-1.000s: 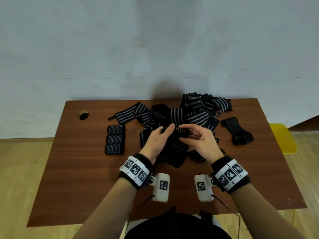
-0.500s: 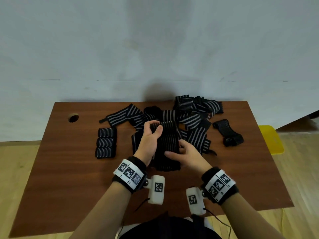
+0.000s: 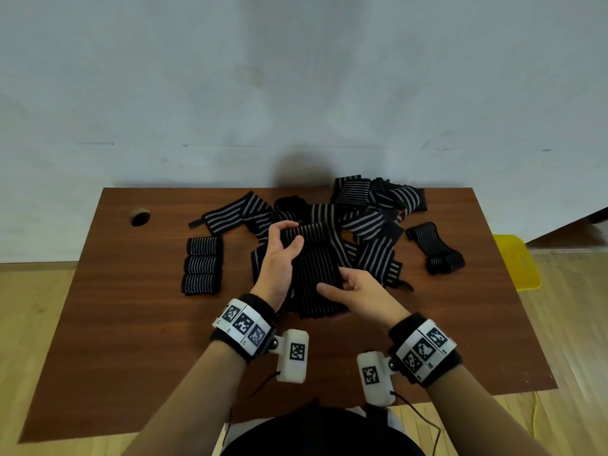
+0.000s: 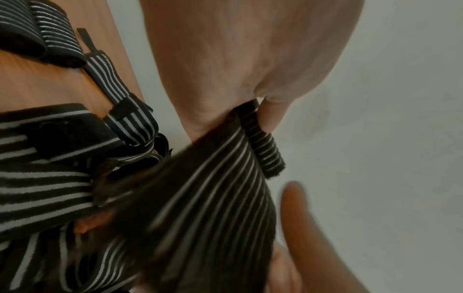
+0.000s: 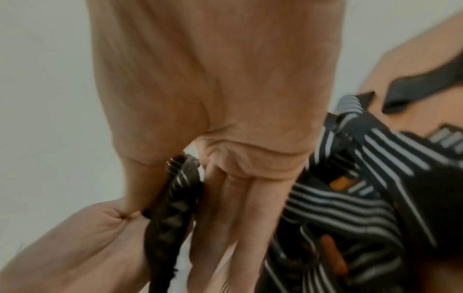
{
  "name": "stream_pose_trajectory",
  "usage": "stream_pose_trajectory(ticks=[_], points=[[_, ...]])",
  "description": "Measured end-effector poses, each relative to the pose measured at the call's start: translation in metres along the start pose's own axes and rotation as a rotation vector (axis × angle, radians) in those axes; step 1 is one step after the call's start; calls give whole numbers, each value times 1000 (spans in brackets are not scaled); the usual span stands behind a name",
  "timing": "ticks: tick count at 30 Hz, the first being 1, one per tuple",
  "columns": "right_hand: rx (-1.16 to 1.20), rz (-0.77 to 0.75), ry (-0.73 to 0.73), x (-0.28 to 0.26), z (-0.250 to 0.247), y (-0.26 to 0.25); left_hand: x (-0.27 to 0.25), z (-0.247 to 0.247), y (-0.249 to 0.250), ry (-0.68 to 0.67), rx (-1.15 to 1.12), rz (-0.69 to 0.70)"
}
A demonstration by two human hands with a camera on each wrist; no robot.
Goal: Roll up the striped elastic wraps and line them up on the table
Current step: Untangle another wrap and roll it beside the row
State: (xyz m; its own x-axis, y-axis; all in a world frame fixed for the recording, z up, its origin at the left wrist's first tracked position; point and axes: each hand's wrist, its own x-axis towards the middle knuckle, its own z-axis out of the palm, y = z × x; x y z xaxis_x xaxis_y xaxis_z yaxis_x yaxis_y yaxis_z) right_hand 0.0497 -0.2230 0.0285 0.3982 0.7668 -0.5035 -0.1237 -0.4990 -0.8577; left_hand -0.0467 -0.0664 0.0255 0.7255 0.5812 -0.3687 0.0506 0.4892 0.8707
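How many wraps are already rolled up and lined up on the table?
3. They lie in a column left of the hands: the far roll, the middle roll and the near roll. Any roll buried in the tangled pile would be hidden.
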Motion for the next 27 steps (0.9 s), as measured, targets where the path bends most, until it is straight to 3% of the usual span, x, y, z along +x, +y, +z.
stream_pose_trajectory(ticks=[2, 9, 12, 19, 24, 27], points=[[-105, -26, 63, 3, -8, -2, -1, -2, 2, -52, 69, 26], [43, -250, 220, 17, -20, -20, -3, -4, -2, -184, 291, 120], [216, -272, 196, 18, -20, -16, -3, -8, -2, -203, 377, 147], [270, -282, 202, 20, -17, -8, -4, -6, -2, -172, 62, -132], [182, -273, 212, 18, -14, -10, 0, -5, -9, -78, -30, -133], [182, -241, 208, 21, -16, -4, -1, -7, -14, -92, 24, -99]])
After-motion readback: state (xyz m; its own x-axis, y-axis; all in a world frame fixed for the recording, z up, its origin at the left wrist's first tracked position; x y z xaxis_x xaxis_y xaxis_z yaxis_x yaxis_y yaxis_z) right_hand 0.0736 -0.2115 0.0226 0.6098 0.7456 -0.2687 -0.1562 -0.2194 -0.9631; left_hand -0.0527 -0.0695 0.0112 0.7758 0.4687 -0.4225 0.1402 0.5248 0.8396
